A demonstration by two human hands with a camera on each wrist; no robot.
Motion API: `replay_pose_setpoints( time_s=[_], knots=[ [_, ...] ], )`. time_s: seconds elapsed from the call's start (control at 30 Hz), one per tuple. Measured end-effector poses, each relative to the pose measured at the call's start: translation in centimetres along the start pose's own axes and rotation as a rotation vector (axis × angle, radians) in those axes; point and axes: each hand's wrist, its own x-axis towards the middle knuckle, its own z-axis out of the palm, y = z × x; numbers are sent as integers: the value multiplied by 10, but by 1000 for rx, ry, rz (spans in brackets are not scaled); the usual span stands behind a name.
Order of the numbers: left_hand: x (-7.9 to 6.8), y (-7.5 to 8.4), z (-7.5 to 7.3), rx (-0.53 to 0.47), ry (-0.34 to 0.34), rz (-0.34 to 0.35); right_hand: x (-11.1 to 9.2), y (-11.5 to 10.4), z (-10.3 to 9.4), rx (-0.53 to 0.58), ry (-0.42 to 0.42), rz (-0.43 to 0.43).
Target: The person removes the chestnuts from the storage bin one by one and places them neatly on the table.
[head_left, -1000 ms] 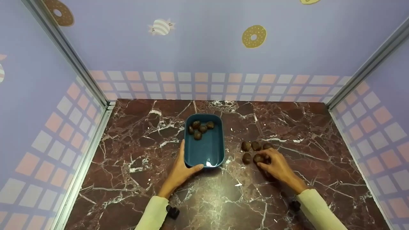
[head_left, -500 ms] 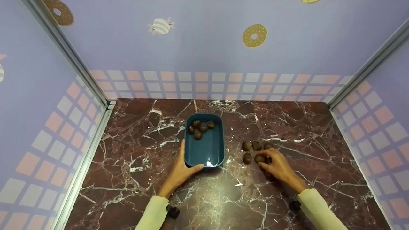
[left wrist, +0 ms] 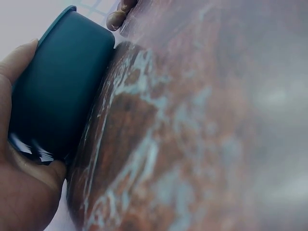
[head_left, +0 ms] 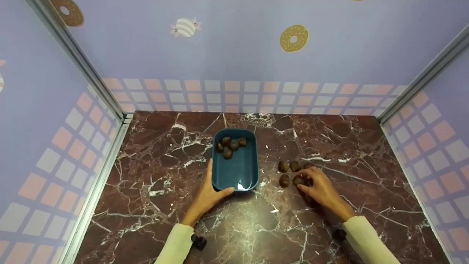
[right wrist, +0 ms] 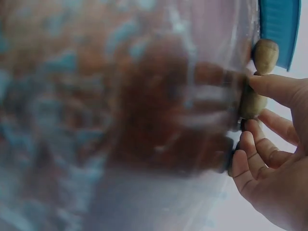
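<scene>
A dark teal rectangular container stands on the table with several chestnuts at its far end. My left hand holds its near left corner, fingers along the left side and thumb across the near end; the left wrist view shows the container's outer wall against that hand. To the right, my right hand pinches a chestnut between thumb and fingers, down at the table. Other chestnuts lie just beside it, some partly hidden by the fingers. In the right wrist view, the pinched chestnut shows below the thumb.
The tabletop is dark red marble pattern with white veins. Lilac walls with pink and white squares enclose the back and both sides, with metal corner posts. Black cameras are strapped at both wrists.
The head view has shifted slightly. Both hands keep nearly the same place, the left at the container and the right at the same chestnut.
</scene>
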Motion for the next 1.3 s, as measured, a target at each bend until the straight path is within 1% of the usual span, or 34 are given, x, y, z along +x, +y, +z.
replay_pose_setpoints(
  time_s=[0.17, 0.37, 0.53, 0.7, 0.93, 1.1, 1.2, 1.3],
  knots=[
    [0, 0, -1, 12, 3, -2, 7, -9, -7, 11, 14, -18],
    [0, -1, 1, 0, 11, -2, 16, -23, -11, 35, -2, -18],
    [1, -2, 2, -6, 15, 9, 25, -30, -12, 46, -5, -75],
    [2, -2, 2, -7, 18, 11, 38, -39, -12, 41, -37, -114],
    [1, -2, 1, -8, 7, 7, 60, -53, -7, 26, -58, -176],
    [1, 0, 1, -3, 7, 5, 76, -65, -1, 8, -98, -206],
    [1, 0, 2, -15, 11, 12, 85, -72, 3, -3, -126, -212],
    [1, -1, 1, -24, 10, 12, 94, -78, 8, 11, -150, -211]
  ],
)
